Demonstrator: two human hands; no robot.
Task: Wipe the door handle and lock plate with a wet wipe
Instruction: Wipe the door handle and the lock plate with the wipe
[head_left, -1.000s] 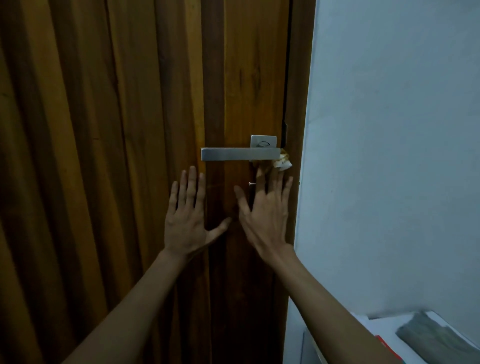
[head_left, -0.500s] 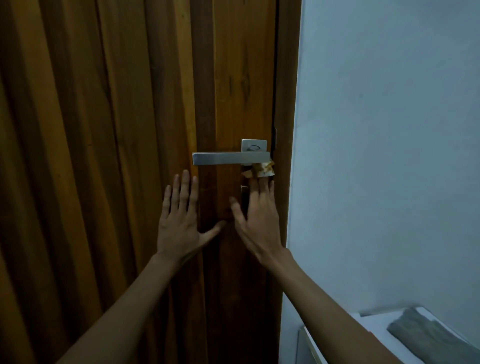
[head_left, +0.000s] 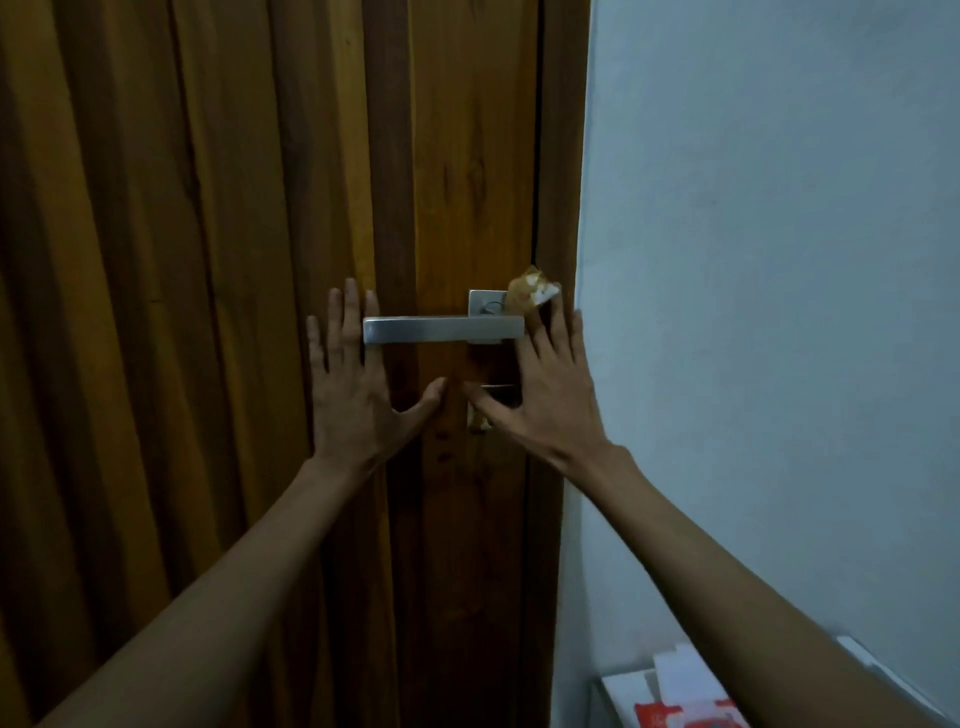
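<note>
A silver lever handle (head_left: 441, 330) runs level across the wooden door (head_left: 208, 234), with a square silver plate (head_left: 485, 301) behind its right end. My right hand (head_left: 540, 395) lies flat against the door at the handle's right end and presses a crumpled wet wipe (head_left: 530, 293) under its fingers. The wipe sticks out past the fingertips, over the plate's right edge. My left hand (head_left: 353, 400) is spread flat on the door, holding nothing, its fingertips behind the handle's left end. A small metal part (head_left: 498, 387) below the handle is half hidden by my right hand.
A dark door frame (head_left: 563, 208) borders the door on the right, then a pale wall (head_left: 779, 260). At the bottom right lie white boxes (head_left: 675, 675) and a red packet (head_left: 685, 714).
Both hands have slid up the door. The wipe was below the handle's right end and is now above it, at the plate's edge. My left fingers now reach behind the handle.
</note>
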